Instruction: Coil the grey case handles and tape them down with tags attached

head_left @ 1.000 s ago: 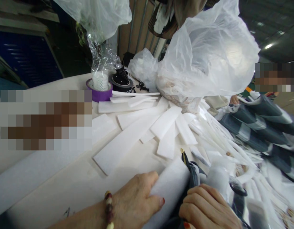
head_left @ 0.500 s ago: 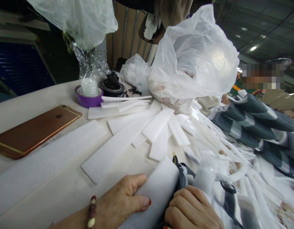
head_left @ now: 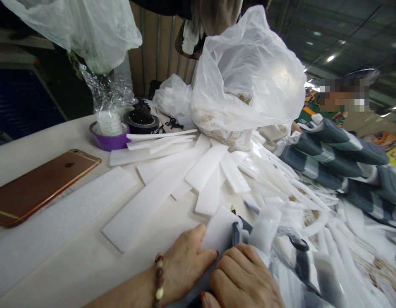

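Note:
My left hand (head_left: 186, 263), with a beaded bracelet at its wrist, is closed on a white foam strip (head_left: 219, 226), the thumb lying across it. Right beside it, my right hand (head_left: 244, 278) is curled into a fist over dark grey fabric (head_left: 236, 233) at the strip's edge; its fingertips are mostly hidden. A small gold-coloured tip (head_left: 233, 209) pokes up just beyond the fabric. Clear-wrapped grey and white pieces (head_left: 270, 224) lie against the right hand's far side. More loose foam strips (head_left: 206, 167) fan out over the table ahead of both hands.
At left lie a phone (head_left: 46, 184) and a long foam strip (head_left: 59, 222). Purple tape (head_left: 111, 142) and black tape (head_left: 143, 127) stand behind. A big plastic bag (head_left: 245, 81) rises at centre back. Grey padded pieces (head_left: 332, 149) are stacked right, with a person (head_left: 326, 111) beyond.
My left hand has moved right and forward along the foam strip, closer to my right hand, covering more of it. The dark fabric now folds over the strip's edge. The view has shifted slightly.

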Demonstrator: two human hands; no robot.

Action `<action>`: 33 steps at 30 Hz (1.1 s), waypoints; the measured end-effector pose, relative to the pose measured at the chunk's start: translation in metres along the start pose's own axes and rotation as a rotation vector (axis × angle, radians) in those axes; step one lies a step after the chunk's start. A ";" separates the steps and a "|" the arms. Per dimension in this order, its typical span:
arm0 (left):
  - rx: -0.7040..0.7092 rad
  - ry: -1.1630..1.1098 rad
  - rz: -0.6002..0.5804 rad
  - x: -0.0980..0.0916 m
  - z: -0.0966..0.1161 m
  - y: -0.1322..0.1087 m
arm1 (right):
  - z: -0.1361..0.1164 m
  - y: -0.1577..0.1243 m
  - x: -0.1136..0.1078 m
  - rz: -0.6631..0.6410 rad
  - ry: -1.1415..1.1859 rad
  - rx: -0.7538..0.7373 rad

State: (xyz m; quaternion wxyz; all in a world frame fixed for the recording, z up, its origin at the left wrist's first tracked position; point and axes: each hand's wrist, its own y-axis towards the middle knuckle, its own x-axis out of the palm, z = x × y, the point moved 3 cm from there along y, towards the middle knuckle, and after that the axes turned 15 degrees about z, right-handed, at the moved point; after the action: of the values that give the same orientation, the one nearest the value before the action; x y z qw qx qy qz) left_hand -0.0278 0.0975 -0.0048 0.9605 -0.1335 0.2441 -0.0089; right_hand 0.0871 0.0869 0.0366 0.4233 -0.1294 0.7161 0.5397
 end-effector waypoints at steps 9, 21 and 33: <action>-0.063 -0.082 0.006 0.008 -0.006 0.007 | -0.004 -0.006 0.014 0.008 0.053 0.058; -0.023 -0.073 -0.021 0.015 -0.001 0.018 | -0.011 0.010 0.006 -0.090 0.199 0.192; 0.385 -0.200 -0.170 0.023 -0.002 0.034 | 0.009 0.011 0.001 -0.101 -0.034 0.129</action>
State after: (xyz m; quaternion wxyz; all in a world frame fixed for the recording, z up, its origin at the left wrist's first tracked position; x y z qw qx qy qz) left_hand -0.0106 0.1278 -0.0263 0.9835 0.0317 0.1292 -0.1229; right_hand 0.0839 0.0994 0.0425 0.4696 -0.1286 0.7345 0.4728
